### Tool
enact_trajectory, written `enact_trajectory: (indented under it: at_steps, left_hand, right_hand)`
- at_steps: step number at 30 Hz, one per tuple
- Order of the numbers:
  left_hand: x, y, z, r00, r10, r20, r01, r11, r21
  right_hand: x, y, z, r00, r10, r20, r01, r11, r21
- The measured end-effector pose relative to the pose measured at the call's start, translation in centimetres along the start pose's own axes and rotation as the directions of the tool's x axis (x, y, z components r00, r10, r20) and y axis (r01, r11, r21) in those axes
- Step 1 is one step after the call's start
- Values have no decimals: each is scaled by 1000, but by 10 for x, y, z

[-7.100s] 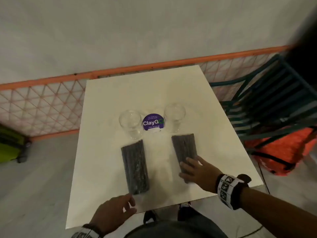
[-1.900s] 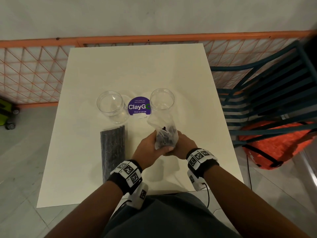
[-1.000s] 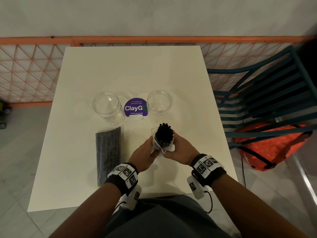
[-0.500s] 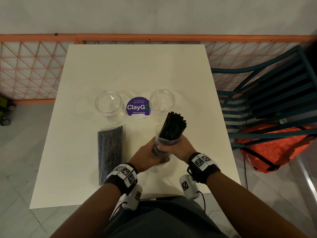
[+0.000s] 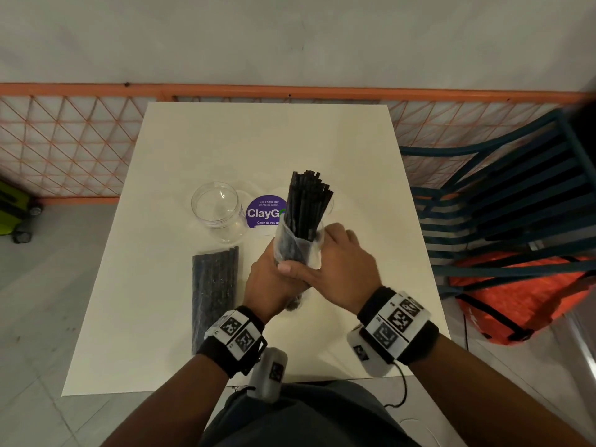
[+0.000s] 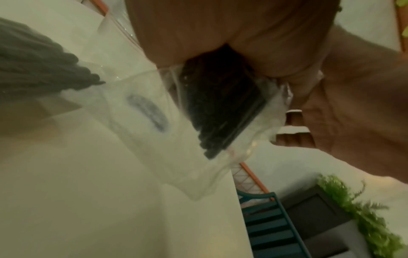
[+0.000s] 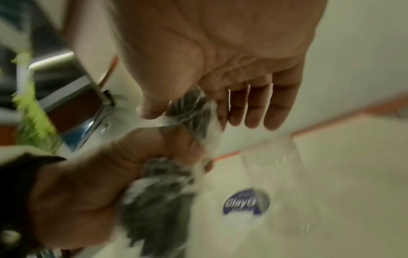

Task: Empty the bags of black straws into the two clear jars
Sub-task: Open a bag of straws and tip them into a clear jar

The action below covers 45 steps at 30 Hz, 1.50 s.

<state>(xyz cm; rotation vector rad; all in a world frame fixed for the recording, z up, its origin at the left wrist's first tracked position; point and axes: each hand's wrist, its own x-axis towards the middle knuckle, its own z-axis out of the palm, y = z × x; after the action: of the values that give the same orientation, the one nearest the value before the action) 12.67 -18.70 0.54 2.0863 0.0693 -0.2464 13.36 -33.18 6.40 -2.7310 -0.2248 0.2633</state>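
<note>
Both hands hold one clear bag [image 5: 290,245] upright above the white table [image 5: 264,143]. My left hand [image 5: 272,279] grips its lower part, seen in the right wrist view as the left hand [image 7: 114,167]. My right hand [image 5: 311,258] pinches the plastic near the mouth, thumb across the front. A bundle of black straws [image 5: 308,201] sticks far out of the mouth, hiding most of the right jar. The empty left jar [image 5: 218,210] stands behind. A second full bag of straws [image 5: 214,291] lies flat to the left. The left wrist view shows the straws' lower ends in the bag [image 6: 220,108].
A purple round sticker [image 5: 263,213] lies between the jars. An orange mesh fence [image 5: 64,140] runs behind the table. A teal slatted chair [image 5: 503,201] and an orange bag [image 5: 522,291] stand on the right. A green case [image 5: 13,208] is on the floor at left.
The straws have slid further out of the bag's mouth and stand higher in front of the right jar. The bag has bunched down over the hands. The second bag and jars stay put.
</note>
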Motion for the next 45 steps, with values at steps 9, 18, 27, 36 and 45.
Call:
enact_trajectory:
  at_steps: [9,18,27,36,45]
  left_hand:
    - [-11,26,-52,992,-32,124,-56,761,647]
    - [-12,82,-114,908,-58,415,114,987,-111]
    - [22,116,-125,943,205,261,0,786,-619]
    - [29,107,-108,988,154,27,-124,877,-465]
    - [-20,41,-107,995,-7,100,46,918,-393]
  right_hand:
    - [6,-6,-26,678,-722,137,645,496,-581]
    - [50,-16,-24,799,-600,33,591,775,-225]
    - [86,-6,-48,957,-19,-290,177,828,532]
    - [138,4,-36,921,235,-312,132,564,815]
    - [160,27,13,881,438,-181,-4,388,922]
